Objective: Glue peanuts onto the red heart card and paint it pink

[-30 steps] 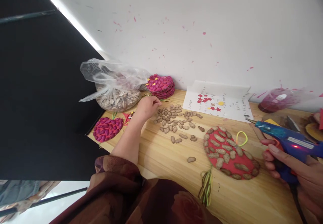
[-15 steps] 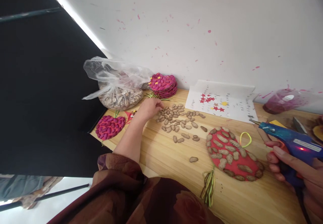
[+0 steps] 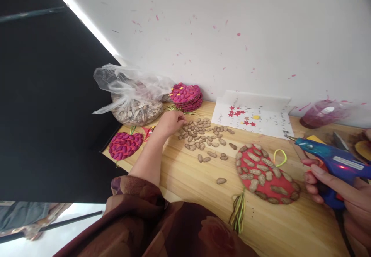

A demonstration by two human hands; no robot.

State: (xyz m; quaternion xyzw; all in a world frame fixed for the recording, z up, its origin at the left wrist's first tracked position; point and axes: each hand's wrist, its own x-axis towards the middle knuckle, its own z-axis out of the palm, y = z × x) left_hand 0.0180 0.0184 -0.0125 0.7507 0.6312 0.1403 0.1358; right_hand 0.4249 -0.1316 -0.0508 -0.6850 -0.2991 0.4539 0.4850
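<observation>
My left hand [image 3: 172,123] reaches to the far left edge of a spread of loose peanuts [image 3: 199,131]. Its fingers are bent together, and whatever they hold, if anything, is hidden. In my right hand [image 3: 333,187] is a blue hot glue gun [image 3: 333,156], its small red light lit and its nozzle pointing left. Below and left of the nozzle lies a round red disc [image 3: 265,188] partly covered with glued-on peanuts, with a yellow loop at its upper right and a green and brown tassel [image 3: 238,212] at its lower left.
A plastic bag of peanuts [image 3: 137,112] stands at the back left, beside a stack of purple discs [image 3: 187,96]. One purple disc [image 3: 125,145] lies near the left edge. Paper with red stars [image 3: 252,114] rests against the wall. A purple-stained cup [image 3: 315,114] lies at right.
The view has shifted slightly. My left hand stays at the peanut pile's left edge with its fingers bent. My right hand still holds the glue gun at nearly the same spot.
</observation>
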